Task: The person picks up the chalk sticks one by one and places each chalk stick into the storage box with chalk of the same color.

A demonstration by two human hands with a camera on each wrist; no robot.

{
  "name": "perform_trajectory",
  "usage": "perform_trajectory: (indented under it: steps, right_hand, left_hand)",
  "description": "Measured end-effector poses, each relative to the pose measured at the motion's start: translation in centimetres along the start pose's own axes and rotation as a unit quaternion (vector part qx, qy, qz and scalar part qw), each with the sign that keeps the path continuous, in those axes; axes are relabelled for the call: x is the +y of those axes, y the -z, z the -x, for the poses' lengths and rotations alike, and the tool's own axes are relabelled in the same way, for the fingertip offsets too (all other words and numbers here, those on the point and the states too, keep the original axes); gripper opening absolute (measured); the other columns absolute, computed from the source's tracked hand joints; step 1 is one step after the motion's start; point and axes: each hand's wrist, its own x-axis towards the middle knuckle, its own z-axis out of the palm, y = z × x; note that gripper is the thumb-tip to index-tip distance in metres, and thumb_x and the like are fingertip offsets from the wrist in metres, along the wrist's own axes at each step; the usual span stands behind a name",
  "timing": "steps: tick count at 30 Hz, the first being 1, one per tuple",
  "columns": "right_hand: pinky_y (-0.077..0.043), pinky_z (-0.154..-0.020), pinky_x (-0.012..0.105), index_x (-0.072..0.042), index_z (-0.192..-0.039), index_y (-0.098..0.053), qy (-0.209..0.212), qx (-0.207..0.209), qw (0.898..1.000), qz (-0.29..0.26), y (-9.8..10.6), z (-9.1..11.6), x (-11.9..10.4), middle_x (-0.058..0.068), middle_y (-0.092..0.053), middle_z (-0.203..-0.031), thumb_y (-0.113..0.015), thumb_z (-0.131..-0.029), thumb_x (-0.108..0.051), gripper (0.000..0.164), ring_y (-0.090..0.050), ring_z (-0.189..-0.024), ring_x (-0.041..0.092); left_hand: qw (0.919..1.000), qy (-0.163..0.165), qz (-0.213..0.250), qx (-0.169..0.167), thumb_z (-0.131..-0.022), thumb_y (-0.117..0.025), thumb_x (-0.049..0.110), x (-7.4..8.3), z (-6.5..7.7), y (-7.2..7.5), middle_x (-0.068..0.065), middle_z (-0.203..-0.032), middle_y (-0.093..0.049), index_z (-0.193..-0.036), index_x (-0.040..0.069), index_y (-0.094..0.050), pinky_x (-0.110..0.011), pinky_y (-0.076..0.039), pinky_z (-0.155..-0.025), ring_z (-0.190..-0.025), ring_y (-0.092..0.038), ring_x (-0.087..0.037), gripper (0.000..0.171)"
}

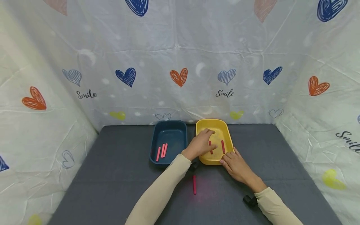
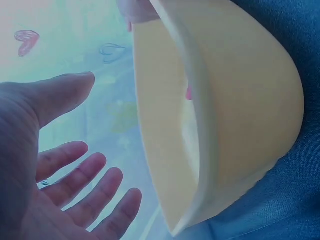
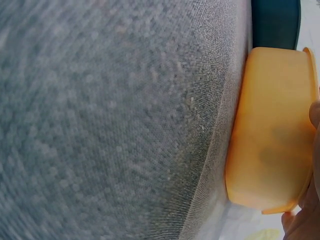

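Observation:
My left hand (image 1: 201, 143) is over the yellow tray (image 1: 215, 162), its fingers spread and nothing between them. In the left wrist view the left hand (image 2: 75, 190) appears beside the tray's rim, thumb apart from the fingers. My right hand (image 1: 237, 165) grips the tray's front right corner; part of it shows at the rim in the right wrist view. Inside the yellow tray lie a dark red stick (image 1: 223, 147) and another red stick (image 1: 211, 152), partly covered by the left hand. A third red stick (image 1: 194, 185) lies on the table in front of the trays.
To the left of the yellow tray stands a dark blue tray (image 1: 171, 126) with three pink sticks (image 1: 162, 151) in it. Both trays sit at the back of the grey cloth-covered table (image 1: 112, 187). A patterned curtain (image 1: 157, 40) hangs behind and at both sides.

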Motion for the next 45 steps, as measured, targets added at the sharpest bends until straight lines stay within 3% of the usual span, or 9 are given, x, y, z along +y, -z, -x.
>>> perform_trajectory:
  steps: [12,21,30,45]
  right_hand:
    - [-0.029,-0.113,0.062,-0.016,-0.087,-0.058,0.004,0.001,1.0,0.003,0.1,-0.1,0.1,-0.001,-0.056,-0.083,-0.055,-0.1,-0.027,0.017,-0.06,-0.095,0.024]
    - [-0.029,-0.113,0.063,-0.016,-0.088,-0.059,0.003,0.0,1.0,-0.002,0.2,-0.1,0.2,-0.001,-0.056,-0.083,-0.056,-0.099,-0.026,0.016,-0.061,-0.094,0.023]
    - [-0.028,-0.114,0.062,-0.015,-0.09,-0.06,0.0,0.0,1.0,-0.002,0.2,-0.1,0.3,0.0,-0.058,-0.085,-0.057,-0.099,-0.026,0.014,-0.061,-0.095,0.024]
    - [-0.027,-0.115,0.061,-0.016,-0.089,-0.059,-0.004,-0.003,1.0,-0.008,0.1,0.0,0.1,-0.002,-0.057,-0.085,-0.056,-0.099,-0.027,0.015,-0.06,-0.095,0.023]
  left_hand:
    - [0.9979,-0.05,-0.003,0.04,-0.09,-0.07,0.041,-0.3,3.0,0.6,-0.003,-0.141,-0.052,-0.142,0.014,-0.049,-0.035,-0.046,-0.107,-0.126,-0.053,-0.018,0.062]
    - [0.9964,-0.049,0.011,0.068,-0.089,-0.071,0.041,-0.9,5.6,0.8,-0.003,-0.137,-0.054,-0.138,0.014,-0.052,-0.038,-0.049,-0.104,-0.122,-0.053,-0.02,0.059]
    - [0.997,-0.04,0.013,0.065,-0.088,-0.072,0.04,-1.4,7.1,0.6,-0.003,-0.139,-0.053,-0.139,0.016,-0.052,-0.036,-0.051,-0.102,-0.123,-0.052,-0.019,0.06]
    - [0.9953,-0.06,0.007,0.076,-0.086,-0.076,0.035,-2.1,11.3,0.1,-0.002,-0.136,-0.054,-0.136,0.016,-0.055,-0.038,-0.049,-0.104,-0.125,-0.052,-0.018,0.057]
